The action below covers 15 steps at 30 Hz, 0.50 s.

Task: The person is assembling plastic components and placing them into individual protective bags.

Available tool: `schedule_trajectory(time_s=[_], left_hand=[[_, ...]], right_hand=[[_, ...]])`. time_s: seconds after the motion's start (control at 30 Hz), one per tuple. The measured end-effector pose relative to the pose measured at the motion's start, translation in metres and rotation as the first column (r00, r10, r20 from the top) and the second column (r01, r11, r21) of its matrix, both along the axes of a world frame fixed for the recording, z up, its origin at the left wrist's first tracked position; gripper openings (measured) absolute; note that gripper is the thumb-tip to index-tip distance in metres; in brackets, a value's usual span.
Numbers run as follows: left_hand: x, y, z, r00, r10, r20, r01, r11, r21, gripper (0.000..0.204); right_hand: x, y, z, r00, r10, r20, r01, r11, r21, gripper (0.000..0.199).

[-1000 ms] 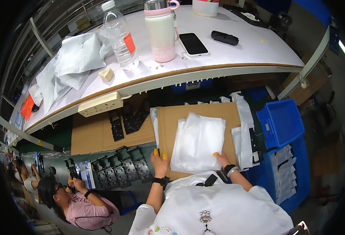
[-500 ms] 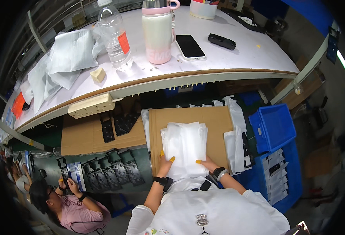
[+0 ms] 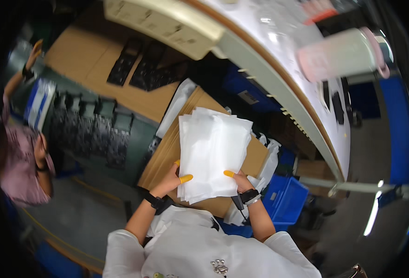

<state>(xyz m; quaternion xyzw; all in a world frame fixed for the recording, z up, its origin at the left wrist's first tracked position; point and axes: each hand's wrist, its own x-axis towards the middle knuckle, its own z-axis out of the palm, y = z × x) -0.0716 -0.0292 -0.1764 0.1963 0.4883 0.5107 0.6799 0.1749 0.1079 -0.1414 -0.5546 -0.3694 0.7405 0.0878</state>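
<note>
Both my hands hold a loose stack of thin white foam pouches (image 3: 216, 148) in front of my chest, its edges slightly fanned. My left hand (image 3: 169, 180) grips the lower left edge, with a yellow-capped thumb on top. On the lower right edge my right hand (image 3: 240, 180) has the same grip, its thumb also in a yellow finger cot. The other fingers are mostly hidden under the stack. Brown cardboard (image 3: 256, 158) lies below the pouches, and more white wrapped pieces (image 3: 270, 160) stand along its right side.
Blue bins (image 3: 285, 199) stand at right. Black frame parts (image 3: 93, 129) sit in a row at left, near a co-worker in a pink shirt (image 3: 23, 162). A raised shelf with a power strip (image 3: 165, 25) and a tumbler (image 3: 339, 55) crosses the top right.
The view has turned, so the bench and shelf now slant. The pouch stack, which lay over the cardboard, appears lifted and tilted, still between both hands. The co-worker's hands have moved apart.
</note>
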Motion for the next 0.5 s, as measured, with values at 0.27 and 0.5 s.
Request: schedule_trajectory(time_s=[0.27, 0.5], left_hand=[[0.041, 0.000, 0.003, 0.910, 0.273, 0.311, -0.276, 0.961, -0.037, 0.055], [0.044, -0.010, -0.056, 0.906, 0.367, 0.213, -0.370, 0.929, -0.026, 0.032]], right_hand=[[-0.016, 0.081, 0.016, 0.937, 0.273, 0.219, -0.315, 0.929, 0.192, 0.047], [0.068, 0.358, 0.049, 0.990, -0.136, -0.017, 0.109, 0.698, 0.708, 0.036]])
